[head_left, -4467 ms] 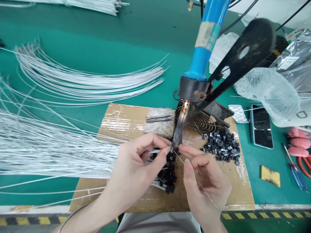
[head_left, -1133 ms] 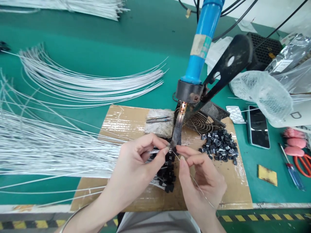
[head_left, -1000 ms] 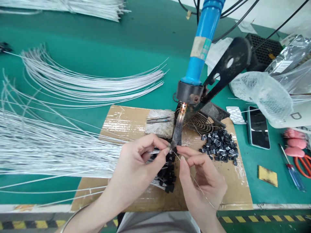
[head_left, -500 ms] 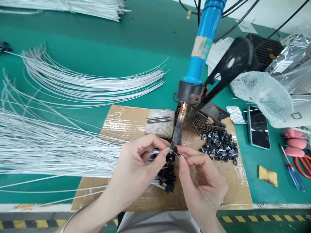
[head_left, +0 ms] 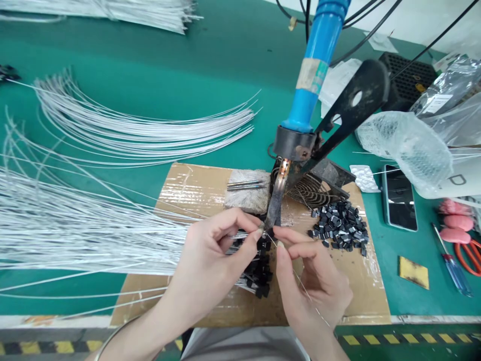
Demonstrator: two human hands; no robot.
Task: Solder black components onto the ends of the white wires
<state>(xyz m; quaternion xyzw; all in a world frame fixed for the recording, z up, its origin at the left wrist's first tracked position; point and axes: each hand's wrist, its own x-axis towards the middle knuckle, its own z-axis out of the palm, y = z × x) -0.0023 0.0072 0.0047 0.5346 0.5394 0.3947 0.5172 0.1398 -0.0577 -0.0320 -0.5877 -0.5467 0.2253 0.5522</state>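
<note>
Blue iron (head_left: 314,75): clamped in a black stand (head_left: 370,86), tip (head_left: 271,213) down
Left hand (head_left: 218,250): pinching a tiny piece (head_left: 264,233) by the tip, can't make it out
Right hand (head_left: 317,281): gripping thin wire (head_left: 306,292), end up by the tip too
Black bits (head_left: 340,225): heaped on cardboard (head_left: 195,185)
</note>
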